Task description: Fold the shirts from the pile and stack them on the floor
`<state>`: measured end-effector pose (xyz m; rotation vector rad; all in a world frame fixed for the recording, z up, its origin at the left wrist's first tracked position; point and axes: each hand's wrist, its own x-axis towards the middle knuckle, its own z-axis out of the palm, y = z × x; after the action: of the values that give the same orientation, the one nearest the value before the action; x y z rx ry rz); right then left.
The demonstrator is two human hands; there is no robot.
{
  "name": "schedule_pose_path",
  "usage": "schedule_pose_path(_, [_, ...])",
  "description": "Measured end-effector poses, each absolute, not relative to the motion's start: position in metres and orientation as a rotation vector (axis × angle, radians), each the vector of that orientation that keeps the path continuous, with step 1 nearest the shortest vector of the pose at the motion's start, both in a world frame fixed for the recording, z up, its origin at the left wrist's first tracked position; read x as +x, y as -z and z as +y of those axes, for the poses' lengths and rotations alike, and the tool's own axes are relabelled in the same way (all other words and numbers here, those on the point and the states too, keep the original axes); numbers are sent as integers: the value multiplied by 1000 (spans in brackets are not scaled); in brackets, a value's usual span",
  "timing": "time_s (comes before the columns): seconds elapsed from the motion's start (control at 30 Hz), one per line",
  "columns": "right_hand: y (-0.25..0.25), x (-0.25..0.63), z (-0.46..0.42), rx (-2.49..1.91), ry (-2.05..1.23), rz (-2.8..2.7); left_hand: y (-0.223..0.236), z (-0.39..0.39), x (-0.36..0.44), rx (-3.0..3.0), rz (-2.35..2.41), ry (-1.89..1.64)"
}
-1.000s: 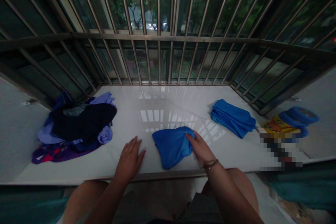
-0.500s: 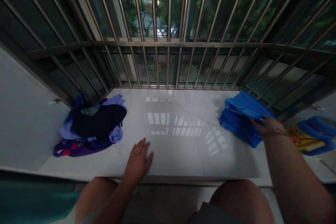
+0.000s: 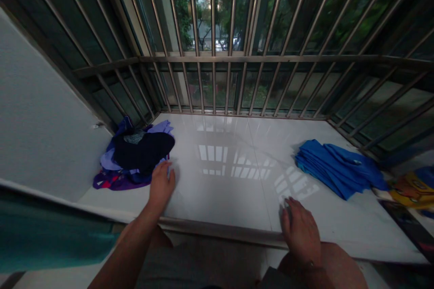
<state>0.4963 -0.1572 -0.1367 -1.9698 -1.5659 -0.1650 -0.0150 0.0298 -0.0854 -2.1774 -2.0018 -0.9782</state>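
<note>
At the right of the white window ledge [image 3: 224, 203] lies a layered bundle of blue fabric [image 3: 334, 167]. A heap of dark and purple clothes [image 3: 144, 151] sits at the left end, with a black piece on top. My left hand [image 3: 161, 187] is at the front right edge of this heap, thumb apart from the fingers; whether it touches the cloth I cannot tell. Over the ledge's front edge, my right hand [image 3: 301, 230] is open and empty, fingers stretched forward, apart from the blue fabric.
Metal bars [image 3: 230, 58] close off the window behind the ledge. A yellow and blue container [image 3: 412, 187] stands at the far right, partly cut off. A teal cloth [image 3: 50, 244] hangs at the lower left, below the white side wall [image 3: 40, 113].
My right hand has let go of the blue fabric and come back to the front edge. My left hand has moved left to the clothes heap. The view has turned slightly left.
</note>
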Motion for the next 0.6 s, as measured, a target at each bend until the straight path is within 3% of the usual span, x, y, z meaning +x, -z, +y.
schedule_pose_path(0.17, [133, 477, -161, -2026, 348, -1607, 43, 73, -88, -1810, -2426, 605])
schedule_pose_path(0.33, [134, 487, -160, -2026, 320, -1608, 9, 78, -100, -1790, -2468, 652])
schedule_pose_path(0.47, [135, 478, -159, -1983, 223, -1580, -13, 33, -33, -1993, -2314, 1122])
schedule_pose_path(0.6, [117, 421, -159, -1698, -96, -1669, -10, -71, 74, -2755, -1886, 1404])
